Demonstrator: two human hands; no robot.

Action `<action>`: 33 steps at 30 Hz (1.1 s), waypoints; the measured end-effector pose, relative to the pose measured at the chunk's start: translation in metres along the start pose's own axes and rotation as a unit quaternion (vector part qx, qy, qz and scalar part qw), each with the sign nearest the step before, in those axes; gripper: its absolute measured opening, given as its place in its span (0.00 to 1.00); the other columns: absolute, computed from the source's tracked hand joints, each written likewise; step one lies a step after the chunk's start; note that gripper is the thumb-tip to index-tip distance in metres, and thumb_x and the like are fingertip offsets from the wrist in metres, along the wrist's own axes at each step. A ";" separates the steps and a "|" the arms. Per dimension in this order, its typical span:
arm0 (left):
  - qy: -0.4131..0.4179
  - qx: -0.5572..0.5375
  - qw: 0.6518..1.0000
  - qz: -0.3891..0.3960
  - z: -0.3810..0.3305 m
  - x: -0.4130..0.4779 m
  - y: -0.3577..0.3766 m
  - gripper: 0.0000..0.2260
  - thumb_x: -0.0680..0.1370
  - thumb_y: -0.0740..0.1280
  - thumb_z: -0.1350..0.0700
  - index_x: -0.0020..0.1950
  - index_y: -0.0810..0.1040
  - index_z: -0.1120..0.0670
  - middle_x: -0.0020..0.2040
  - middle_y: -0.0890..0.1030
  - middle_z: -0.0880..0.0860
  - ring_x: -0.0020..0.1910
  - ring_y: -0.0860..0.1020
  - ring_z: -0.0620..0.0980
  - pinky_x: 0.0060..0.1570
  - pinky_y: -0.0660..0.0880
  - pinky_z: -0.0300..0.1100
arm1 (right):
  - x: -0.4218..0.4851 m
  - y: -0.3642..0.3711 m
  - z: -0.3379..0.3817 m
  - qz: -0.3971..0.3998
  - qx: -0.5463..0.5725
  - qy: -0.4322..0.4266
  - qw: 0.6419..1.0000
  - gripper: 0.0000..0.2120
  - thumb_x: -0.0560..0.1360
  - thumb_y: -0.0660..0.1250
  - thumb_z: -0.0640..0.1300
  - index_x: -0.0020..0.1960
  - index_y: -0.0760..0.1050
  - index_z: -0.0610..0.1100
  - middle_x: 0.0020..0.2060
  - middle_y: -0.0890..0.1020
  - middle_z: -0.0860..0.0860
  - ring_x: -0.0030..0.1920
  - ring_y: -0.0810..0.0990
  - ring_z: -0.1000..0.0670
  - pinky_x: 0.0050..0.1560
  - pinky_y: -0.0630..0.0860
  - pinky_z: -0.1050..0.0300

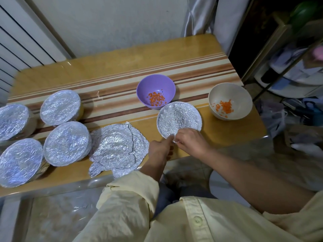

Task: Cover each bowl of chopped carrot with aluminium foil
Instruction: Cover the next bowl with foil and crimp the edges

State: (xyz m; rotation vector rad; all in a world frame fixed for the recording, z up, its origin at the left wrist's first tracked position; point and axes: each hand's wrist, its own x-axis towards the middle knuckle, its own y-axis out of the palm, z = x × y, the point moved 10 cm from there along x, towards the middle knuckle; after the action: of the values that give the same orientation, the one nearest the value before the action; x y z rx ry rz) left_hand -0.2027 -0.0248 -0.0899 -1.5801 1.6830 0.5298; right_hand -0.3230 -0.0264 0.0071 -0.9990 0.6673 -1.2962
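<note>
**Foil station: seven bowls, one in hand**

Your left hand (pixel 160 151) and right hand (pixel 190 142) each pinch the near rim of the foil-topped bowl (pixel 179 117) at the table's (pixel 122 67) front edge.
Uncovered, carrot inside: purple bowl (pixel 155 91), beige bowl (pixel 229 101).
Far left: four covered bowls (pixel 67 143), loose foil sheets (pixel 115 147).

Seven bowls stand on the bench (pixel 122 70): four foil-covered bowls (pixel 67 143) at the left, a fifth covered bowl (pixel 179 117), and two open ones, a purple bowl (pixel 155 84) and a cream bowl (pixel 229 93), each holding chopped carrot (pixel 156 99). There is one crumpled heap of loose foil (pixel 118 149), and its sheets cannot be counted. Two hands show, the left hand (pixel 159 151) and the right hand (pixel 190 139).
</note>
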 end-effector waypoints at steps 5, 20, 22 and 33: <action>-0.001 0.001 1.000 -0.016 0.001 0.008 -0.001 0.14 0.75 0.73 0.59 0.30 0.78 0.59 0.31 0.81 0.57 0.30 0.78 0.54 0.30 0.70 0.39 | -0.002 0.005 0.000 0.006 0.001 0.002 1.000 0.09 0.60 0.77 0.32 0.34 0.78 0.41 0.31 0.78 0.48 0.33 0.79 0.44 0.33 0.73 0.57; 0.022 0.045 0.998 -0.033 -0.002 0.011 -0.016 0.18 0.66 0.74 0.46 0.22 0.80 0.56 0.30 0.84 0.55 0.36 0.85 0.59 0.45 0.80 0.49 | -0.006 0.004 0.002 0.035 -0.034 -0.075 0.996 0.11 0.60 0.77 0.35 0.34 0.75 0.43 0.32 0.76 0.48 0.33 0.77 0.44 0.34 0.75 0.55; 0.028 0.030 0.999 -0.036 0.003 0.013 -0.013 0.16 0.62 0.74 0.44 0.24 0.82 0.56 0.31 0.84 0.56 0.37 0.85 0.59 0.50 0.83 0.55 | -0.006 0.004 0.005 0.033 -0.030 -0.079 0.996 0.11 0.61 0.77 0.35 0.33 0.75 0.42 0.31 0.76 0.48 0.32 0.77 0.45 0.32 0.73 0.56; 0.046 0.056 0.996 -0.047 -0.004 0.009 -0.012 0.19 0.65 0.70 0.40 0.28 0.82 0.56 0.32 0.84 0.58 0.36 0.85 0.60 0.47 0.83 0.55 | -0.003 0.000 0.007 0.015 -0.020 -0.058 0.998 0.11 0.59 0.77 0.33 0.31 0.75 0.42 0.29 0.76 0.49 0.31 0.77 0.46 0.30 0.69 0.61</action>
State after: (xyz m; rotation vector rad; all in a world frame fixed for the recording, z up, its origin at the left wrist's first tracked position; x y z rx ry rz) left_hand -0.1912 -0.0358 -0.0918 -1.6137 1.6669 0.3130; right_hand -0.3172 -0.0222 0.0101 -1.0841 0.6188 -1.1933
